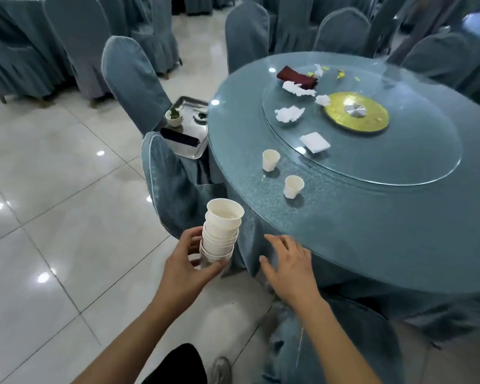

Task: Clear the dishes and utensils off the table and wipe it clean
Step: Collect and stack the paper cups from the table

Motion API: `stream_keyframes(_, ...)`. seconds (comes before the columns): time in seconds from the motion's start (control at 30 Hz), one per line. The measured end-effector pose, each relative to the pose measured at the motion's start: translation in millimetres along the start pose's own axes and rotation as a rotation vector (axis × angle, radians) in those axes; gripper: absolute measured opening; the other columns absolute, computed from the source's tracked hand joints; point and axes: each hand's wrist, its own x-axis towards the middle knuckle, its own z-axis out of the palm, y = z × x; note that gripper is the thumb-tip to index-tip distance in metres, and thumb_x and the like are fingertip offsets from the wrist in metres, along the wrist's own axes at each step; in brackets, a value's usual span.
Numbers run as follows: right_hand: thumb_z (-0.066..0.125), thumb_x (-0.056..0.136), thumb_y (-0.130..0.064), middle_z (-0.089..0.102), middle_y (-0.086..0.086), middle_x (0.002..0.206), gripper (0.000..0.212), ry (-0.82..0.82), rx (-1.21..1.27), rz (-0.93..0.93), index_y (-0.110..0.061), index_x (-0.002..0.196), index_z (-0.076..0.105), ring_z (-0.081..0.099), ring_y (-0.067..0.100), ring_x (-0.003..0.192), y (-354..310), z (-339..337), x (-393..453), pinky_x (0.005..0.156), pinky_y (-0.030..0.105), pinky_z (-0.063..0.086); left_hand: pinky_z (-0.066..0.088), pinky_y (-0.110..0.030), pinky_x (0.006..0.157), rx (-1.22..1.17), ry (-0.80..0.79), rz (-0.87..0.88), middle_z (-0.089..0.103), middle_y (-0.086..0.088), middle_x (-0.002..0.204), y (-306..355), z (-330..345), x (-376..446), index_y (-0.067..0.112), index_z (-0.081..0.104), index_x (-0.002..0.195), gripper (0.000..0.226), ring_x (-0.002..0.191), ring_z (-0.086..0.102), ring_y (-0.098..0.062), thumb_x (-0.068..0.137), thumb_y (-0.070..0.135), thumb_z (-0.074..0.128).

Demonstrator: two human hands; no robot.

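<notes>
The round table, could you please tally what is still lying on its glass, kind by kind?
Single paper cups: 2, the nearer cup and the farther cup.
Crumpled tissues: 4, including the largest tissue.
Flat white napkin: 1.
Dark red cloth: 1.
Total: 8, leaving out the small yellow scraps at the far side.

Head view, downward over table (399, 245)

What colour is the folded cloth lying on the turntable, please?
Dark maroon cloth, seen in the head view.
</notes>
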Motion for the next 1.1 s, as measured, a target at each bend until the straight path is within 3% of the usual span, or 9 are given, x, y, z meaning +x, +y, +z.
stream_keyframes(0.17, 0.058, 0.092, -0.044, 0.055, 0.0, 0.125, 0.048, 0.038, -0.037, 0.073, -0.029, 0.138, 0.052, 0.056, 0.026, 0.113, 11, -2, 78, 0.098, 0.043, 0.042, 0.056, -0.033, 0.09, -0.016, -0.063, -0.011, 0.069, 0.022, 0.109, -12, 11, 89, 0.04, 0.055, 0.12, 0.063, 0.1, 0.067, -0.004, 0.072, 0.023, 0.092)
stream_keyframes(0.4, 0.06, 0.092, -0.042, 0.053, 0.002, 0.129, 0.052, -0.023, -0.07, 0.278, -0.028, 0.141, 0.051, 0.053, 0.026, 0.118, 32, 2, 175, 0.101, 0.043, 0.039, 0.054, -0.029, 0.093, 0.0, -0.221, -0.027, 0.068, 0.022, 0.112, -35, 31, 213, 0.037, 0.054, 0.121, 0.062, 0.104, 0.065, 0.001, 0.072, 0.029, 0.091)
stream_keyframes(0.6, 0.071, 0.085, -0.037, 0.056, 0.009, 0.12, 0.054, 0.014, -0.107, 0.429, -0.022, 0.135, 0.056, 0.058, 0.034, 0.103, 61, 5, 236, 0.087, 0.044, 0.045, 0.056, -0.034, 0.091, 0.039, -0.342, -0.008, 0.069, 0.024, 0.111, -52, 66, 301, 0.039, 0.053, 0.117, 0.06, 0.104, 0.066, 0.0, 0.072, 0.025, 0.089)
stream_keyframes(0.87, 0.067, 0.08, -0.06, 0.035, 0.006, 0.148, 0.092, -0.156, -0.09, 0.63, -0.029, 0.155, 0.023, 0.044, 0.03, 0.131, 107, 18, 303, 0.105, 0.045, 0.038, 0.056, -0.043, 0.093, 0.062, -0.38, -0.01, 0.067, 0.018, 0.117, -77, 118, 384, 0.036, 0.049, 0.119, 0.064, 0.108, 0.066, -0.003, 0.07, 0.028, 0.089)
stream_keyframes(1.1, 0.071, 0.083, -0.049, 0.049, 0.006, 0.126, 0.065, -0.126, 0.022, 0.626, -0.024, 0.137, 0.046, 0.051, 0.031, 0.116, 110, 29, 305, 0.093, 0.041, 0.046, 0.052, -0.027, 0.096, 0.065, -0.367, 0.005, 0.064, 0.021, 0.12, -81, 139, 406, 0.031, 0.047, 0.124, 0.068, 0.111, 0.061, 0.006, 0.072, 0.021, 0.089)
